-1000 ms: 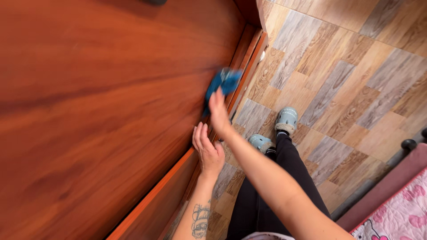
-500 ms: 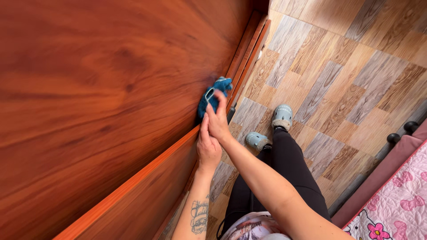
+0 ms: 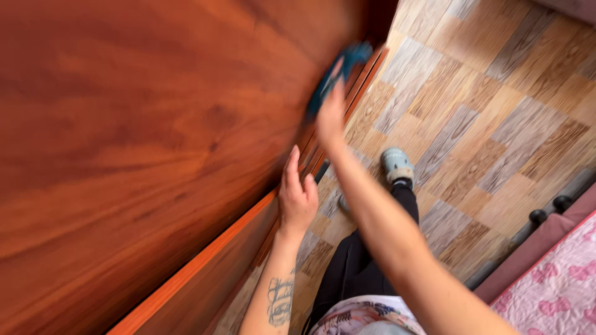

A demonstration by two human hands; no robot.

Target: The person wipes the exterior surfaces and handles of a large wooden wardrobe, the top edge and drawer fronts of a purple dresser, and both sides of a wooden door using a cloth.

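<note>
My right hand point(image 3: 331, 118) presses a blue cloth point(image 3: 338, 73) flat against a big reddish-brown wooden panel point(image 3: 143, 142), low down near its bottom corner. The view is blurred by motion. My left hand point(image 3: 297, 197) rests open on the panel's orange edge strip point(image 3: 205, 263), fingers pointing down toward the floor. A tattoo shows on my left forearm.
Below lies a floor point(image 3: 496, 105) of wood-pattern tiles in tan and grey. My feet in pale slippers point(image 3: 397, 166) stand close to the panel. At the right edge is a bed with a pink patterned cover point(image 3: 559, 285) and a dark frame.
My right hand has slid the blue cloth further along the panel toward its lower corner. My left hand stays on the edge strip. The camera has swung and the picture has blurred.
</note>
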